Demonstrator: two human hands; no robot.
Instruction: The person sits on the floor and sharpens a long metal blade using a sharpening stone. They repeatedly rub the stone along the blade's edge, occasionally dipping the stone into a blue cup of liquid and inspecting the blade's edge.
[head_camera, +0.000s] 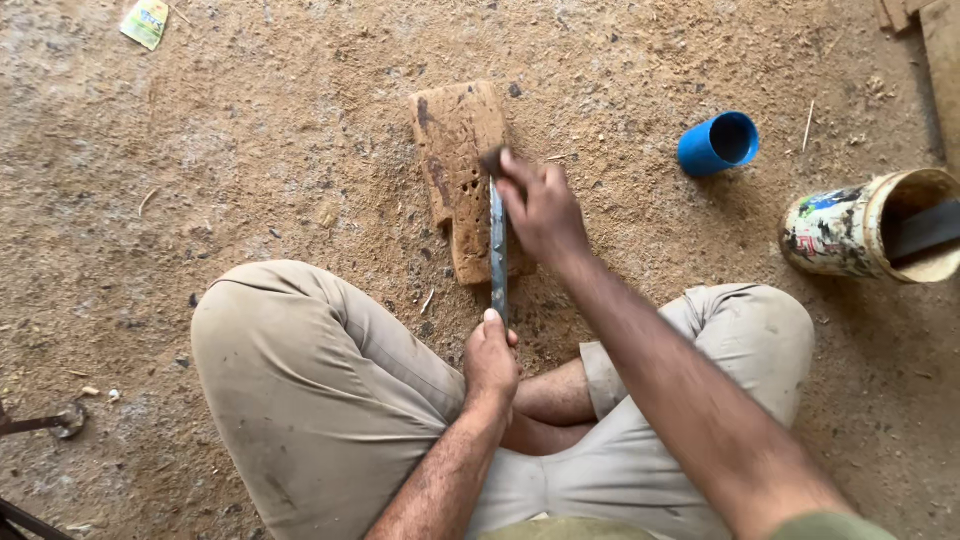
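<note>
Over the wooden block (460, 175), both hands, left (490, 360) and right (540, 205), closed around a metal blade (498, 250).

Open sawdust-strewn dirt floor (250, 170) lies to my left; on my right a blue plastic cup (718, 143) and paint-smeared tin can (850, 232) crowd the way.

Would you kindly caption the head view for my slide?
Seated cross-legged, left hand and right hand grip a metal blade against a worn wooden block.

Blue cup (718, 143); brown block (458, 170) (perhaps dark-stained).
</note>
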